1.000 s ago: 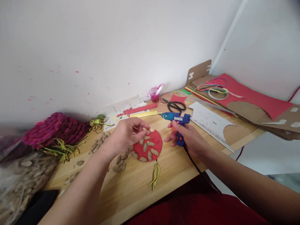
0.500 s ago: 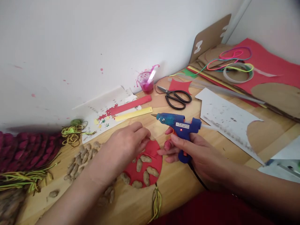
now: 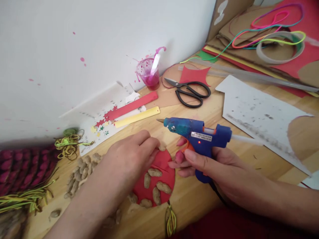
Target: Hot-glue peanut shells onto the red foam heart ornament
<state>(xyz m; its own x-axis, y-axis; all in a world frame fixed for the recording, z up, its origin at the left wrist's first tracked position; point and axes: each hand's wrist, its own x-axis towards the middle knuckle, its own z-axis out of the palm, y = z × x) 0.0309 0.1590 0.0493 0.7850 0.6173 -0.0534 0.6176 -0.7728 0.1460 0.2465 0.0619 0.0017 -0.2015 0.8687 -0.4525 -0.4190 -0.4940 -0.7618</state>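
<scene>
My right hand [image 3: 199,162] is wrapped round the handle of a blue hot glue gun [image 3: 196,129]. Its nozzle points left above the table, a small red light glows on its side, and a white glue stick [image 3: 246,140] sticks out of the back. Two of the right fingertips reach the edge of a red disc [image 3: 163,166]. My left hand [image 3: 134,151] is closed at the disc's upper rim, fingertips on a peanut [image 3: 162,147] that is partly hidden. Several other peanuts [image 3: 163,187] lie on the disc, and a yellow-green tassel [image 3: 170,220] hangs from its lower edge.
A heap of peanuts [image 3: 81,172] lies left of my arm. Beyond the disc are black-handled scissors [image 3: 191,94], a cup of magenta paint [image 3: 151,74], and red [image 3: 134,105] and yellow strips [image 3: 137,117]. Cardboard, coloured cord [image 3: 269,25] and a tape roll [image 3: 260,53] fill the right back.
The view has shifted, with the things at the back right now nearer the frame's edge. Both hands keep their holds, and the glue gun appears slightly larger.
</scene>
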